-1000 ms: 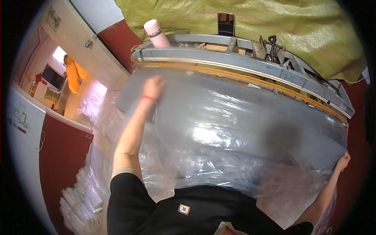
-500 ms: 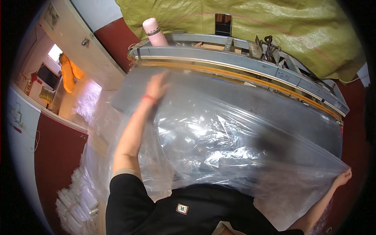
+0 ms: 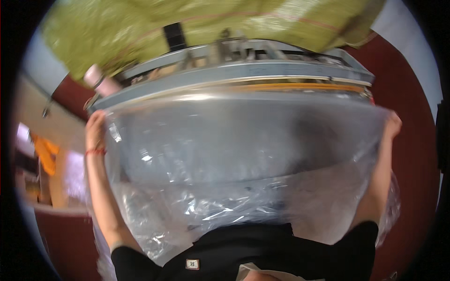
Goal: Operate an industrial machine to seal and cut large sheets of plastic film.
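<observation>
1. A large clear plastic bag (image 3: 243, 159) is held stretched wide in front of the person; whether anything lies inside cannot be told, and only creases and glare are seen through the film.
2. The left hand (image 3: 95, 132) is raised at the bag's upper left corner, fingers closed on the film's edge, a red band seen at the wrist.
3. The right hand (image 3: 393, 125) is raised at the upper right corner, closed on the opposite edge; its fingers are partly hidden by the plastic.
4. Both forearms are extended upward and outward, so the top edge is pulled taut between them.
5. The top edge lies just below the long grey machine bar (image 3: 234, 77), with an orange strip (image 3: 300, 87) along it.
6. A yellow-green woven sheet (image 3: 211, 23) hangs behind, and a pink cylinder (image 3: 101, 80) stands at the bar's left end.
7. Dark red floor is seen to the right.
</observation>
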The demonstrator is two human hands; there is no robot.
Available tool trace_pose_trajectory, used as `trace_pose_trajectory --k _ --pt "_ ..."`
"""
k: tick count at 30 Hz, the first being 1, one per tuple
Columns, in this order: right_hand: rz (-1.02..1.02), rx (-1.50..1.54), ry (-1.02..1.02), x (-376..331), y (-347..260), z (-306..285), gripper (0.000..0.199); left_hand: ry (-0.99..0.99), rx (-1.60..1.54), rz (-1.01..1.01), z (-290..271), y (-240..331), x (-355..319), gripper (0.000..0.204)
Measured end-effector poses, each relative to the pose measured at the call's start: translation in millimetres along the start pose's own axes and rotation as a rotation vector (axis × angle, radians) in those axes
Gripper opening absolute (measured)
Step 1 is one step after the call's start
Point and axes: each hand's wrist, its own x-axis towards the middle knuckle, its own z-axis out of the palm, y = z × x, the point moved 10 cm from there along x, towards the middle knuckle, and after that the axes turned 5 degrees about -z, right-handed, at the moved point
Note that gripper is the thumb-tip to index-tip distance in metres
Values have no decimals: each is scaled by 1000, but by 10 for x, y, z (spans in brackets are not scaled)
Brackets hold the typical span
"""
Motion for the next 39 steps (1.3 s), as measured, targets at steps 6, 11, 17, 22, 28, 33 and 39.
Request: trace_pose_trajectory --k 6,11,17,22,28,33,39 --pt "54 -155 93 -524 -423 1154 19 274 485 301 -707 -783 517 17" --pt "133 90 12 -486 -697 1692 19 403 182 193 -778 -1128 720 16" --pt "151 163 59 -503 -811 1730 14 295 44 222 -722 -1159 799 12" --pt "208 211 66 -501 -770 1656 11 352 181 82 -627 -1129 682 11" --pt "343 517 70 -572 -883 1687 8 357 -11 92 -506 -974 564 10" --pt "432 420 -82 -629 -942 1771 27 411 19 75 -575 -1038 551 11" --pt "230 118 -36 -729 -1692 1111 26 160 196 125 -331 -577 164 6"
